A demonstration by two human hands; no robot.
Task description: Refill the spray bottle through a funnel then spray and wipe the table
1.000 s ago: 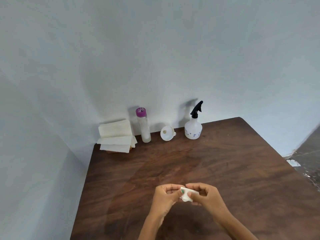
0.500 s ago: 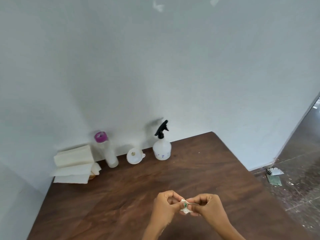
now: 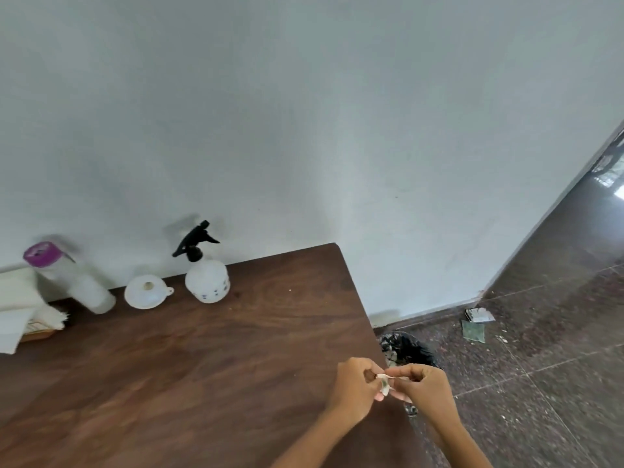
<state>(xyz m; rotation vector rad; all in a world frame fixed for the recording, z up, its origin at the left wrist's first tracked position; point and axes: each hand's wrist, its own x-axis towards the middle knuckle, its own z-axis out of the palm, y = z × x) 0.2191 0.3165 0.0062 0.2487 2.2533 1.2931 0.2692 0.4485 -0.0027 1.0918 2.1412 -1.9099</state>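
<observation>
Spray bottle (image 3: 206, 280), white with a black trigger head, stands upright at the far edge of the table (image 3: 209, 366), close against the wall (image 3: 304, 113). From my remote seat I see the dark wooden tabletop filling the lower left of the view, with speckled stone floor (image 3: 540, 366) to its right. At the table's left rim sits a stack of white paper towels (image 3: 17, 298), partly cut off by the frame. Beside it a clear refill bottle (image 3: 72, 282) with a purple cap looks tilted and blurred. Between that bottle and the spray bottle, the white funnel (image 3: 147, 292) rests on the wood, its mouth facing the camera, near both but touching neither. On the floor just past the table's right edge I see a dark bin (image 3: 407, 349). Farther off lie a few scraps of litter (image 3: 476, 322) by the wall's base. My left hand (image 3: 354, 388) and right hand (image 3: 423, 388) meet over the table's right edge, fingers curled, both pinching one small crumpled white wad (image 3: 384, 383) between them. I cannot tell what the wad is.
</observation>
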